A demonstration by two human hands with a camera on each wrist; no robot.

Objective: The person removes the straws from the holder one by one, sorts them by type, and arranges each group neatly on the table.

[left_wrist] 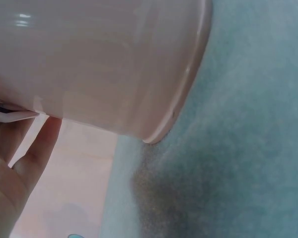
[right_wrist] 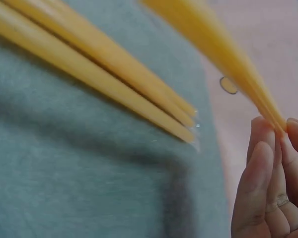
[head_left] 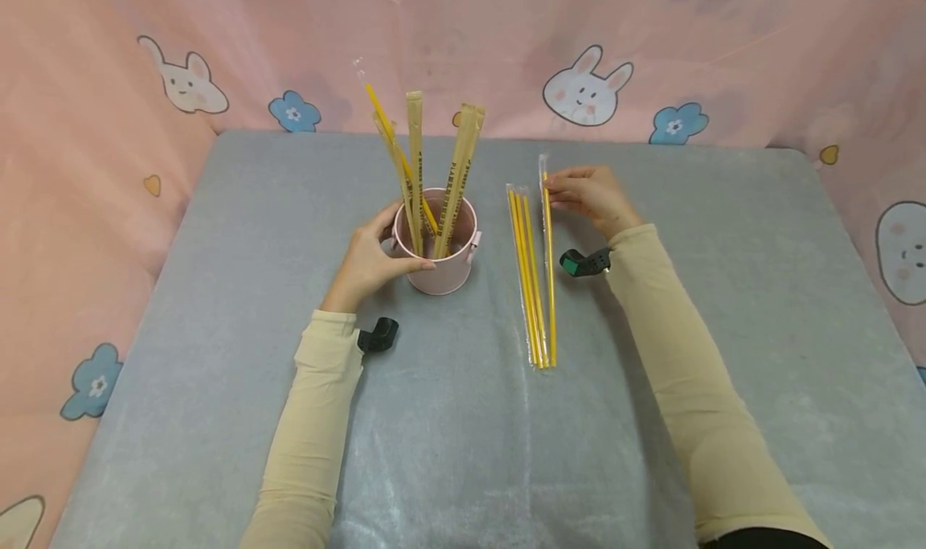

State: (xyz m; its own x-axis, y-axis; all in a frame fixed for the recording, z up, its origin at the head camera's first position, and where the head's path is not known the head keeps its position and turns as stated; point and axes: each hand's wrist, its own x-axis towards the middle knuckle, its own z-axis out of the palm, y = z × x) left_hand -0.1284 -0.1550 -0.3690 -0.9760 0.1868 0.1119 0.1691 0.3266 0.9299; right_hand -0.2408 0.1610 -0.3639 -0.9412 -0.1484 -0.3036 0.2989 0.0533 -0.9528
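Observation:
A small pink bucket (head_left: 443, 280) stands on the table, holding several straws in brown paper sleeves (head_left: 415, 147) and a yellow straw in clear film (head_left: 381, 111). My left hand (head_left: 365, 264) grips the bucket from the left, thumb across its front near the rim and fingers round its far side. In the left wrist view, fingers (left_wrist: 42, 148) touch the bucket wall beside its handle. To the right, my right hand (head_left: 593, 199) pinches a film-wrapped yellow straw (head_left: 550, 292) near its top end. The right wrist view shows this end lifted, between thumb and fingertips.
Several more film-wrapped yellow straws (head_left: 526, 284) lie side by side just left of the held one. Grey cloth covers the table (head_left: 448, 452). A pink curtain (head_left: 470, 59) with rabbits and blue flowers hangs behind and at the sides.

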